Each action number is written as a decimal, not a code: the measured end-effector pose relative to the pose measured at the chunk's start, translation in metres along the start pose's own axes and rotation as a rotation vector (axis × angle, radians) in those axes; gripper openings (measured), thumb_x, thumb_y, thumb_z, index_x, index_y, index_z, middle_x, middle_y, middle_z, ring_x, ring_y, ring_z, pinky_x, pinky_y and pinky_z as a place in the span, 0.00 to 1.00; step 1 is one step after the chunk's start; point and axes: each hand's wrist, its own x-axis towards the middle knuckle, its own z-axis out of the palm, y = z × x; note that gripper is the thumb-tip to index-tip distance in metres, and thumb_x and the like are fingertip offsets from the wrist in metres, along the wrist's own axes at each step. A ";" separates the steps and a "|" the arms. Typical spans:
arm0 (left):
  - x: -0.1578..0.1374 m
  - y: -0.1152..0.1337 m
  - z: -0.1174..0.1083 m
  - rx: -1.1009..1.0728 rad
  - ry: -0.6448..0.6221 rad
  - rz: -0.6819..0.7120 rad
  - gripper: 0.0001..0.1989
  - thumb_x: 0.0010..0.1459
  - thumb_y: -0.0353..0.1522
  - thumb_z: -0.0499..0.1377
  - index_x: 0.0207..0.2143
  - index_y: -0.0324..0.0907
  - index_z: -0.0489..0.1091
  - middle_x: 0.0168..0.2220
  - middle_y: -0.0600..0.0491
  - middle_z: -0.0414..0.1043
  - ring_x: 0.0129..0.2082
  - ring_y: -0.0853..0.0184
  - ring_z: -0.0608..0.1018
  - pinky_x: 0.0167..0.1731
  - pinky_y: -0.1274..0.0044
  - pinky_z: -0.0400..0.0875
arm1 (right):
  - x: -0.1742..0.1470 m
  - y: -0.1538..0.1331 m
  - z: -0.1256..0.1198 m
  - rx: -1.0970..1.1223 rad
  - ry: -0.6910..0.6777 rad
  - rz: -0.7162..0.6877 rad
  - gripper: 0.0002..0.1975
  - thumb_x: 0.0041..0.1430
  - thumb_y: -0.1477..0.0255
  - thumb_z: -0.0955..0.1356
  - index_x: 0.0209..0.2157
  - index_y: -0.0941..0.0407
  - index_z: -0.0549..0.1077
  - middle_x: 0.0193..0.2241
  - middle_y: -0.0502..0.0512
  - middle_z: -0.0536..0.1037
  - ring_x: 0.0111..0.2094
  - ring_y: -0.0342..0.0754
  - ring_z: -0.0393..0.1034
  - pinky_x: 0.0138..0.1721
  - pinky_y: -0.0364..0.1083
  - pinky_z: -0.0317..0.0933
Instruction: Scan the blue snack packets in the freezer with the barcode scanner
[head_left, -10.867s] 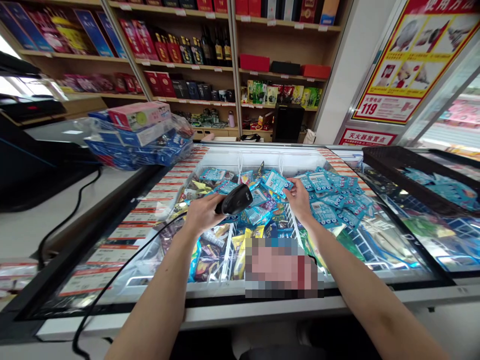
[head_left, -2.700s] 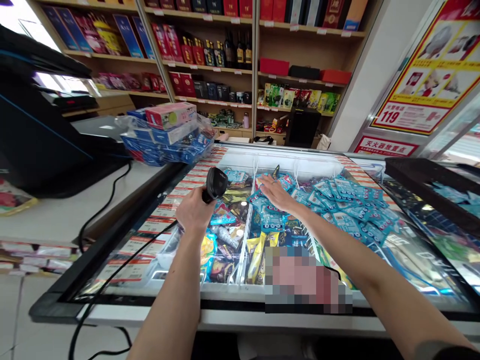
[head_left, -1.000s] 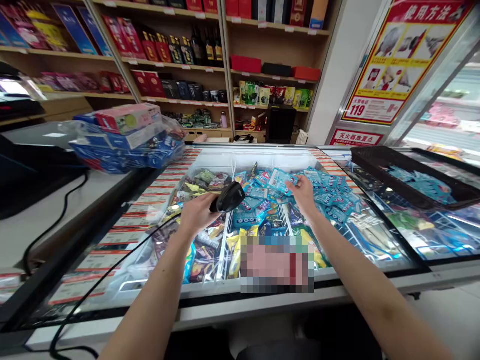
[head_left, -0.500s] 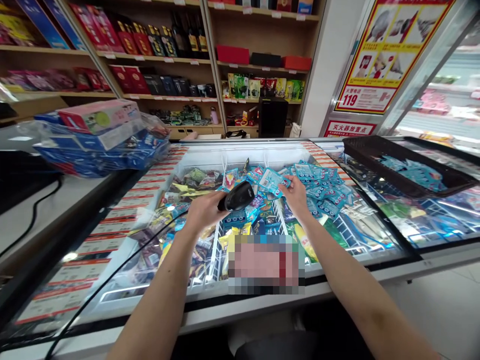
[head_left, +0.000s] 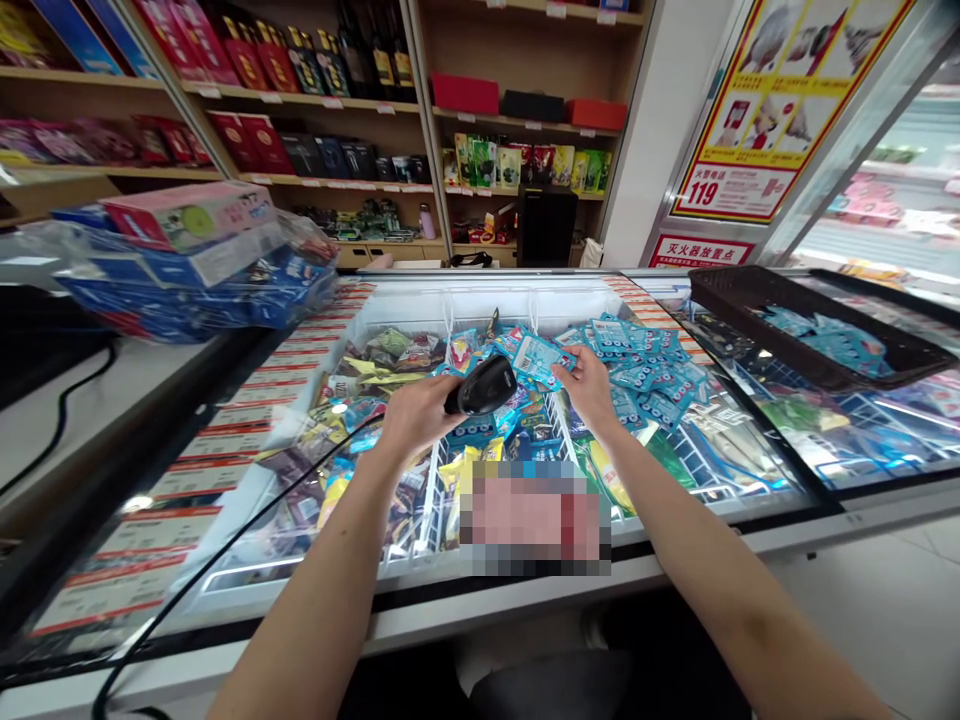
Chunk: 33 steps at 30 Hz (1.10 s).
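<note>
My left hand [head_left: 418, 412] is wrapped round the handle of a black corded barcode scanner [head_left: 486, 386], its head pointing right. In my right hand [head_left: 589, 388], thumb and fingers pinch the right end of a blue ice-cream packet [head_left: 541, 357] with a pale printed panel facing up. A short gap separates the scanner head from the packet. Both hands are over an open chest freezer [head_left: 480, 303] filled with wrapped ice creams. Beside my right hand lies a pile of similar blue packets [head_left: 654, 372]. White wire dividers [head_left: 433, 510] part the freezer's compartments.
A dark tray [head_left: 750, 325] holding blue packets rests on the freezer's right side. On the left sit plastic-wrapped boxes [head_left: 202, 260]. The scanner's black cable [head_left: 247, 528] runs across the glass at left. Shelves of goods [head_left: 322, 100] stand behind.
The scanner has shifted slightly right, nearer the packet. My right hand and the packet are nearly still. The whole view has moved a little.
</note>
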 end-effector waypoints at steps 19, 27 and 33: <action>0.001 -0.004 0.007 0.010 0.042 0.003 0.17 0.52 0.40 0.54 0.43 0.47 0.70 0.39 0.53 0.75 0.37 0.61 0.76 0.28 0.77 0.61 | 0.000 -0.006 -0.008 -0.103 0.076 -0.045 0.23 0.58 0.60 0.60 0.53 0.55 0.61 0.37 0.57 0.74 0.33 0.50 0.70 0.37 0.50 0.65; -0.003 -0.024 0.005 -0.003 0.137 -0.039 0.19 0.51 0.41 0.55 0.45 0.46 0.69 0.41 0.53 0.75 0.39 0.60 0.76 0.30 0.76 0.63 | 0.013 0.006 -0.038 -0.372 0.339 -0.171 0.19 0.59 0.66 0.60 0.51 0.57 0.65 0.43 0.60 0.73 0.39 0.51 0.68 0.45 0.52 0.60; -0.005 -0.038 0.007 0.012 0.189 -0.064 0.19 0.50 0.41 0.56 0.44 0.44 0.70 0.41 0.51 0.75 0.40 0.60 0.76 0.31 0.76 0.64 | 0.017 0.015 -0.040 -0.601 0.373 -0.229 0.19 0.60 0.67 0.61 0.51 0.59 0.65 0.44 0.63 0.71 0.45 0.55 0.64 0.47 0.53 0.58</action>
